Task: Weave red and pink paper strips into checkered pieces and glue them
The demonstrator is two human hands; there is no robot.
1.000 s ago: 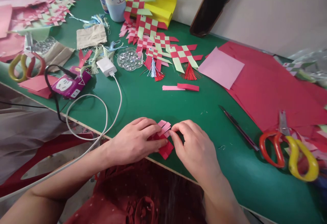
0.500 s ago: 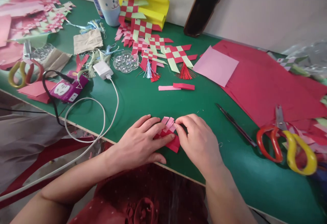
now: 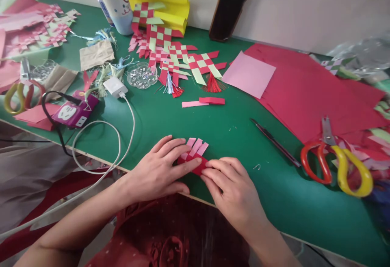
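A small weave of pink and red paper strips (image 3: 195, 152) lies on the green table (image 3: 213, 137) near its front edge. My left hand (image 3: 161, 169) lies flat on its left side, fingers stretched over the red strips. Pressed against the weave's lower right edge is my right hand (image 3: 231, 188), its fingers together on a red strip. The pink strip ends stick out above both hands.
Two loose strips (image 3: 203, 102) lie further back. Finished woven pieces (image 3: 183, 56) with tassels, a dish of googly eyes (image 3: 141, 74), a charger and cable (image 3: 115, 87), a pen (image 3: 276, 142), red-and-yellow scissors (image 3: 338, 161), red paper sheets (image 3: 304, 92) and a pink square (image 3: 248, 74) surround them.
My right hand has slid down from the weave's upper right to its lower right edge, uncovering the pink strip ends. The left hand stays flat on the weave. The camera view has shifted slightly.
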